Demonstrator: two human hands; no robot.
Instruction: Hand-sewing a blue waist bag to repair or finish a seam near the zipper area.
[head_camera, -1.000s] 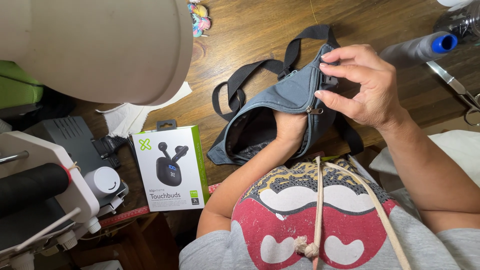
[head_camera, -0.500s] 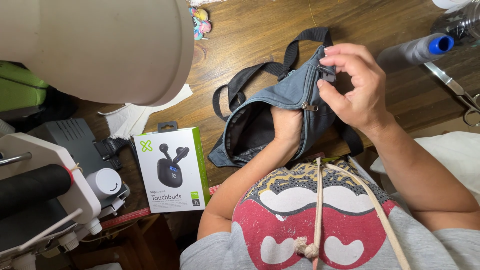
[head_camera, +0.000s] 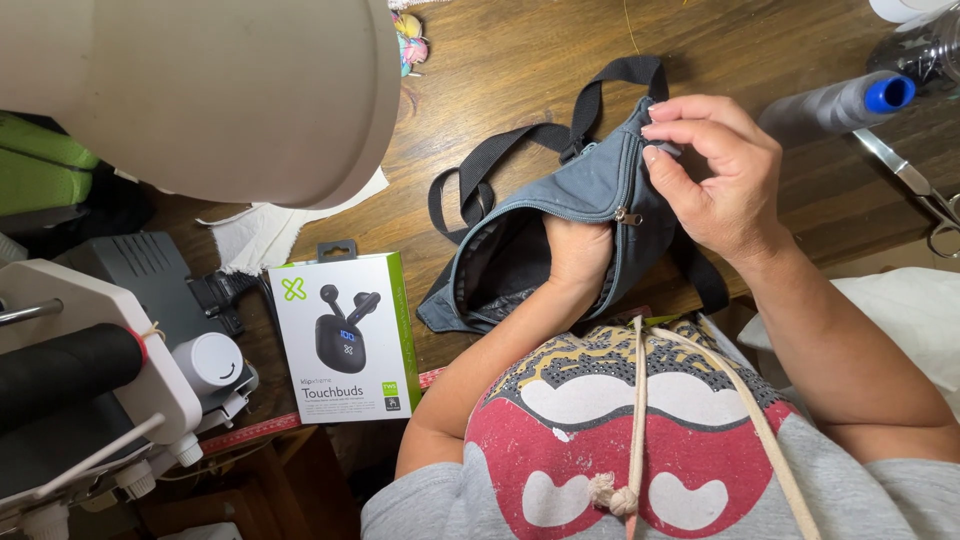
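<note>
A grey-blue waist bag (head_camera: 575, 190) with black straps lies on the wooden table (head_camera: 520, 60), its main zipper open. My left hand (head_camera: 578, 255) is pushed into the bag's opening, so its fingers are hidden inside. My right hand (head_camera: 715, 175) pinches the bag's upper right edge near a small metal zipper pull (head_camera: 627, 215). A white and green earbuds box (head_camera: 345, 335) lies flat on the table, left of the bag.
A large white lampshade (head_camera: 200, 90) fills the upper left. A white machine with a black roller (head_camera: 70, 370) stands at the lower left. A grey thread cone with a blue tip (head_camera: 840, 105) and scissors (head_camera: 915, 185) lie at the right. White cloth (head_camera: 255, 235) sits behind the box.
My right hand has shifted slightly along the bag's upper edge and re-pinched it. My left hand stays inside the bag.
</note>
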